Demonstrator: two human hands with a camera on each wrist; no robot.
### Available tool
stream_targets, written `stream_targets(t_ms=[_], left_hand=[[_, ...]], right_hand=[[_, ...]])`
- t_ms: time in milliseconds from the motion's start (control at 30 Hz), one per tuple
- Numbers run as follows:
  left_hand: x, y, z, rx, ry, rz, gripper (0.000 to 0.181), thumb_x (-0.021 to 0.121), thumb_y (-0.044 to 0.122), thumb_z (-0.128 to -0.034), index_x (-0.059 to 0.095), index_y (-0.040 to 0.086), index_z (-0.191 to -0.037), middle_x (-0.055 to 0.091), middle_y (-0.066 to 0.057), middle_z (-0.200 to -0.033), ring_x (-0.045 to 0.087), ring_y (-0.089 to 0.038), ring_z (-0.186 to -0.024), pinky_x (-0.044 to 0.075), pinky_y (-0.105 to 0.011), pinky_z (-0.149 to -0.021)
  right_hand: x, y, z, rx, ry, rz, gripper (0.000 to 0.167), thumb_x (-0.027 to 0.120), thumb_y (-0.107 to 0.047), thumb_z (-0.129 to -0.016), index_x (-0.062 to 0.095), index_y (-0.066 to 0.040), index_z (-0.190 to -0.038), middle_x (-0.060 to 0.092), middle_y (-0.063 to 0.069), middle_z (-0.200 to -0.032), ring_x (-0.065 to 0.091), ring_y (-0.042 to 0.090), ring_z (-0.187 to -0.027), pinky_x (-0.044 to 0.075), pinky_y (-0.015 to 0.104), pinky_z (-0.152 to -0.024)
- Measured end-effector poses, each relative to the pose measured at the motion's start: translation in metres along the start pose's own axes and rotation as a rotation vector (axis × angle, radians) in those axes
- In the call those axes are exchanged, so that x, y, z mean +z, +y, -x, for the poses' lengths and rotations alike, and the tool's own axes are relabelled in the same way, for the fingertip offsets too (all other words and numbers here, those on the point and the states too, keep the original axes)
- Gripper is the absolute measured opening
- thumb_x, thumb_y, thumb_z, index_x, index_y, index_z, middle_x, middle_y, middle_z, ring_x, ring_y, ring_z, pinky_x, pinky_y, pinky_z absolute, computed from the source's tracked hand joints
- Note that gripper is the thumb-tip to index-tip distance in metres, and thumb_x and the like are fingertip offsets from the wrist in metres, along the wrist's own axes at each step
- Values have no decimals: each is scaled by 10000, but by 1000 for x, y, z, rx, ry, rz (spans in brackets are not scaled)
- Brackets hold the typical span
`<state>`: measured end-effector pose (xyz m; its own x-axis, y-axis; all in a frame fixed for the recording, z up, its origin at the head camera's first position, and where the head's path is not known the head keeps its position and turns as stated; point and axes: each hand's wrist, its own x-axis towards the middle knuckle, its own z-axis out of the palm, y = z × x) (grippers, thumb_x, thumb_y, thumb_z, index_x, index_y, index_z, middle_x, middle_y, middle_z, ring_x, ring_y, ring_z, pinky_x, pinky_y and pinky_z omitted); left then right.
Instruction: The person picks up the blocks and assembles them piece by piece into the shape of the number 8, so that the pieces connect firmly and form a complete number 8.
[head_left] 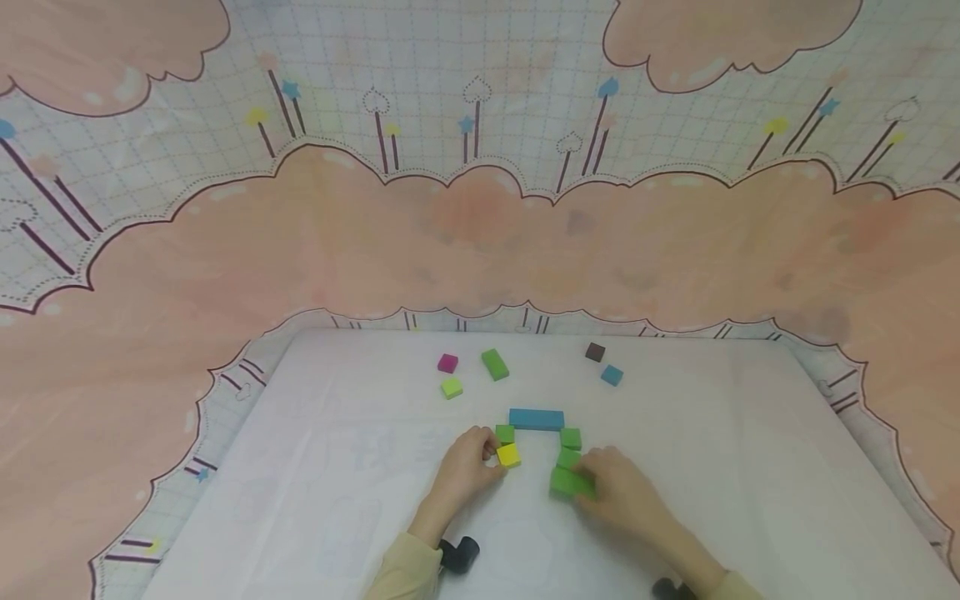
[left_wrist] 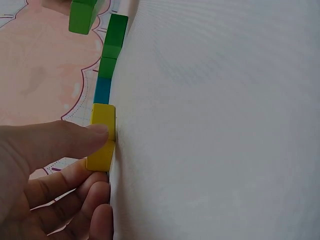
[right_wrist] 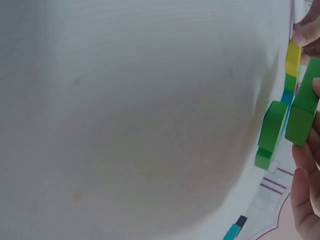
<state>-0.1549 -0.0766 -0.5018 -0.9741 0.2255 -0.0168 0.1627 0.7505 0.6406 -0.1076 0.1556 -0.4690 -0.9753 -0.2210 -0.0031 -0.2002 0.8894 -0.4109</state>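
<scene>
Above the table (head_left: 735,433), the right hand (head_left: 621,493) pinches a green block (head_left: 568,482).

White, flat work surface (head_left: 300,467), its far edge meeting a printed backdrop. Far left-centre: small magenta block (head_left: 447,363); small lime-green block (head_left: 452,388), just nearer; oblong mid-green block (head_left: 495,364) lying to their right, set at a slant. Far right-centre: small dark, near-black block (head_left: 595,352); small blue block (head_left: 612,375), just beside it, nearer and to the right. Behind, and along left and right sides: printed backdrop (head_left: 525,258), peach cloud shapes outlined in dark maroon; pale gridded ground above; dark stalks topped with blue stars, yellow and peach shapes, and dotted outlines.
</scene>
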Motion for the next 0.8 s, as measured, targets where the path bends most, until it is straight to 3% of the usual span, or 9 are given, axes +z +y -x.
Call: stream_targets(t_ms=[300, 567, 800], left_hand=[[-1, 1, 1, -4, -3, 5, 251, 762, 134, -764, 615, 87, -961, 553, 19, -848, 484, -109, -780, 472, -229, -717], [-3, 2, 2, 15, 15, 4, 263, 783, 127, -745, 619, 79, -945, 550, 19, -826, 474, -100, -756, 440, -226, -682], [-2, 1, 2, 29, 30, 2, 259, 785, 126, -746, 621, 75, -939, 556, 13, -826, 476, -97, -755, 444, -227, -682]], right_hand=[[4, -9, -7, -32, -32, 5, 285, 794, -242, -725, 678, -223, -985, 623, -148, -890, 498, 16, -840, 489, 255, -772], [7, -16, -10, -100, -4, 17, 290, 790, -222, -724, 691, -198, -996, 632, -142, -899, 506, 33, -853, 488, 262, -779], [10, -19, -17, -103, -48, -21, 301, 778, -221, -746, 686, -194, -1031, 632, -119, -928, 542, 53, -907, 510, 329, -842]])
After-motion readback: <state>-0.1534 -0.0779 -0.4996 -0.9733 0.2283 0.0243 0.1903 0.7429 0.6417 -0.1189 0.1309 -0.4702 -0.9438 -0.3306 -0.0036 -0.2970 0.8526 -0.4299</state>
